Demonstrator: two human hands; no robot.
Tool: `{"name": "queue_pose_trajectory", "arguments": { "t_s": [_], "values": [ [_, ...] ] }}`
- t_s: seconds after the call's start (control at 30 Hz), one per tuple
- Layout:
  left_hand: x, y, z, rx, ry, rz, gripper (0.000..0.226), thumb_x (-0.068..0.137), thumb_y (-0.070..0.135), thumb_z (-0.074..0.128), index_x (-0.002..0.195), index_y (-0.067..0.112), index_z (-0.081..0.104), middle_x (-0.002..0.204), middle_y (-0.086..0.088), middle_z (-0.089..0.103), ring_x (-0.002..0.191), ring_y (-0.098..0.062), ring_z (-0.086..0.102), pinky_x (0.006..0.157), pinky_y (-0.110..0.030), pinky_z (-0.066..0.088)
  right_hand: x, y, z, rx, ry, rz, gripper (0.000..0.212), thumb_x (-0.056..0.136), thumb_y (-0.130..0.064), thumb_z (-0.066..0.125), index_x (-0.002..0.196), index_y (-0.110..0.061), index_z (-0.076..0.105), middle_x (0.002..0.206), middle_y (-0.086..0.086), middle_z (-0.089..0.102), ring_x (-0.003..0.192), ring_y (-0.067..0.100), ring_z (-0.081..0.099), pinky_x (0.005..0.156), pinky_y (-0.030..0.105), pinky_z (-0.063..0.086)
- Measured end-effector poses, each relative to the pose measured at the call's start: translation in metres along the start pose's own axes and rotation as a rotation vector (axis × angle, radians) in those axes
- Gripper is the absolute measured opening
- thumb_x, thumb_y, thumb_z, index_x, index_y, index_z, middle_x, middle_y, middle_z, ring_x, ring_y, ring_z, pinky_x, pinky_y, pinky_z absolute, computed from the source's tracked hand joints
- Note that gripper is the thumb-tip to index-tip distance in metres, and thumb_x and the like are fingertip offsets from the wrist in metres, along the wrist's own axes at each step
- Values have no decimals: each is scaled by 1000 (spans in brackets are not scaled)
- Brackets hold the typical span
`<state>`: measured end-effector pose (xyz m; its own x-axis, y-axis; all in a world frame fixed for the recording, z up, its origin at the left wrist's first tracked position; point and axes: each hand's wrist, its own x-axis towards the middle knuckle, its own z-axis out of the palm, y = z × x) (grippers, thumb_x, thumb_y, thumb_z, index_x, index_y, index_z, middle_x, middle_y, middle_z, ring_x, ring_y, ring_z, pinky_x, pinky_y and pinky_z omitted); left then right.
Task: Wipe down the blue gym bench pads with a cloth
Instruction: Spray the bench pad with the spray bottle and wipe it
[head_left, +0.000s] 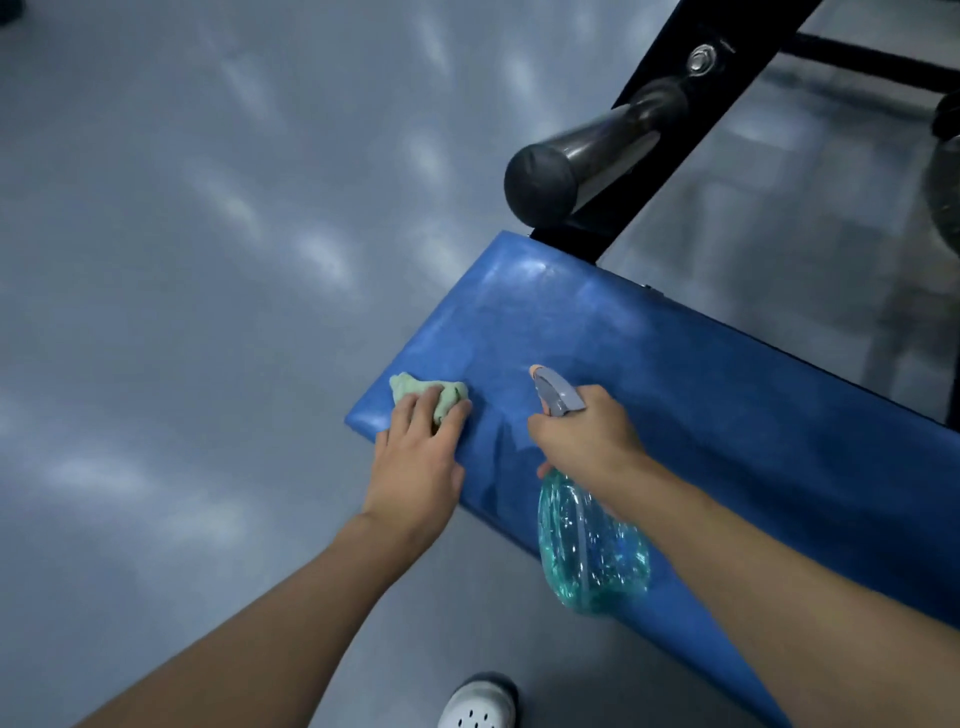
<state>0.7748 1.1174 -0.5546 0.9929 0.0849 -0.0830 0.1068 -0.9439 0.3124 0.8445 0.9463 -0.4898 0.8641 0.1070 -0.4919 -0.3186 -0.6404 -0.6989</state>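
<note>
A blue bench pad (545, 312) runs from the middle of the view down to the right edge. At its near left corner lies a crumpled pale green cloth (415, 387). My left hand (421, 457) presses down on the cloth, fingers curled over it. My right hand (587, 436) grips the neck of a clear teal spray bottle (592, 551) with a grey trigger head, held just above the pad. The nozzle points away from me along the pad.
A black machine frame (691, 93) with a dark round-ended handle (540, 179) rises beyond the pad's far end. Grey glossy floor (182, 260) spreads to the left. A white perforated shoe (478, 701) shows at the bottom edge.
</note>
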Motion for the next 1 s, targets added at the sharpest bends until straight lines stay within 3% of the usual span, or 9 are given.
{"name": "queue_pose_trajectory", "arguments": {
  "t_s": [0.13,0.23,0.37,0.47,0.63,0.73,0.8,0.9,1.0],
  "values": [
    [0,2,-9,-147,85,-76,61,68,-9,51,125,11,54,126,-9,50,106,-34,37,92,-46,40,-1,-9,5,31,6,-14,13,79,-19,55,68,-18,49,54,-4,52,54,20,71,68,35,50],
    [0,17,-21,-229,97,-73,55,74,-8,51,125,12,52,126,-6,47,104,-27,35,90,-30,31,-12,-4,-3,91,37,-6,11,78,-17,57,74,-7,53,60,0,48,51,20,70,67,35,50],
    [6,62,-38,-315,33,53,55,72,-4,53,119,23,52,118,-2,49,105,-28,40,85,-26,30,-35,15,-45,168,127,20,12,74,-19,55,70,-9,50,57,-4,48,55,21,71,68,37,52],
    [3,116,-54,-406,-44,191,50,67,3,50,110,29,46,107,-2,45,97,-23,42,80,-33,42,-67,36,-95,187,215,20,15,76,-17,54,64,-20,45,59,-3,48,57,21,72,63,35,44],
    [-29,240,-73,-491,-108,313,49,68,11,58,109,33,44,108,-6,45,95,-14,40,79,-30,40,-147,85,-193,225,398,-16,13,72,-17,56,66,-10,48,55,-5,50,58,27,71,71,48,56],
    [-57,326,-77,-590,-169,376,49,64,13,59,107,32,46,104,-9,52,92,-18,47,74,-25,41,-211,118,-255,285,529,16,14,71,-18,56,63,-16,45,56,-6,46,54,21,70,65,40,53],
    [-86,401,-81,-635,-257,482,53,60,15,57,110,29,47,103,-10,56,90,-22,52,76,-30,44,-270,151,-305,333,644,58,14,72,-21,58,63,-18,47,51,-7,47,57,22,71,60,34,47],
    [-141,515,-95,-636,-373,665,54,64,9,62,114,27,51,103,-4,60,87,-21,55,75,-31,47,-374,200,-374,374,851,110,20,64,-29,53,72,-11,54,57,-4,51,69,36,71,62,46,52],
    [-201,623,-116,-627,-504,862,55,66,3,67,111,30,50,96,2,61,84,-20,56,69,-26,49,-489,243,-427,404,1071,178,26,63,-30,52,76,-8,60,64,4,58,68,35,70,68,52,58]
  ]
}}
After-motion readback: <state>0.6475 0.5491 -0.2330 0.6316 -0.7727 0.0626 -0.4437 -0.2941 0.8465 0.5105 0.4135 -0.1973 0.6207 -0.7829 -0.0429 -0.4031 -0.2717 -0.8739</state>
